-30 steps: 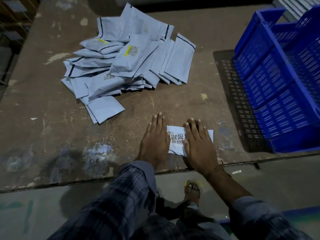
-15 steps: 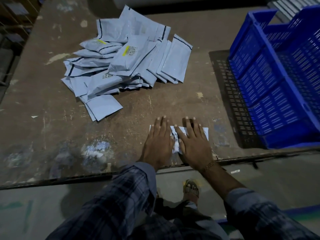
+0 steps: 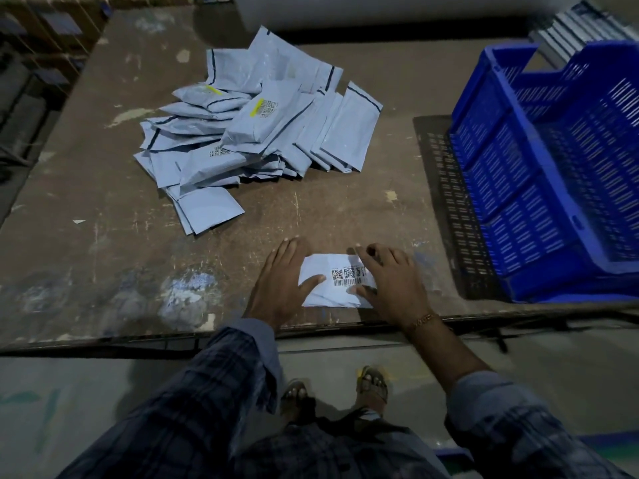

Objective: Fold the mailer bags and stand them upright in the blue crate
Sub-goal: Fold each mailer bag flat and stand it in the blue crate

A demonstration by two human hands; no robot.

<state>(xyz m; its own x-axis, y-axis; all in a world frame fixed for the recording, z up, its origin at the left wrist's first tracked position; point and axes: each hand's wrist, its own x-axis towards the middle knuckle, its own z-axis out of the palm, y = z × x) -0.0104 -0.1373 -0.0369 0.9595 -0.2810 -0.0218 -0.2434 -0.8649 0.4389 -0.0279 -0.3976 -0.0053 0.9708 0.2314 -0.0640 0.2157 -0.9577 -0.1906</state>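
Both my hands have drawn apart since half a second ago, when they were pressed close together over the mailer; now more of it shows between them, barcode label up. My left hand [image 3: 281, 283] lies with fingers straight on the table [image 3: 86, 236] at the mailer's left edge, thumb resting on the bag; my right hand [image 3: 389, 283] covers its right end, fingers bent over the far corner and thumb on the near part, though whether that is a real pinch or only a press I cannot tell. The folded mailer bag [image 3: 328, 288] sits flat near the table's front edge, well apart from the loose pile of mailers [image 3: 256, 133] further back; the blue crate [image 3: 539, 174] stands to my right and, as far as I can see into it, holds no bags.

I judge the fold is done or nearly so, and lifting comes next; the risk is that the slick plastic springs open once I ease my palms off, since nothing holds the crease but pressure; a one-sided grab could let it unfold on the way to the crate, and a lone bag may topple there.
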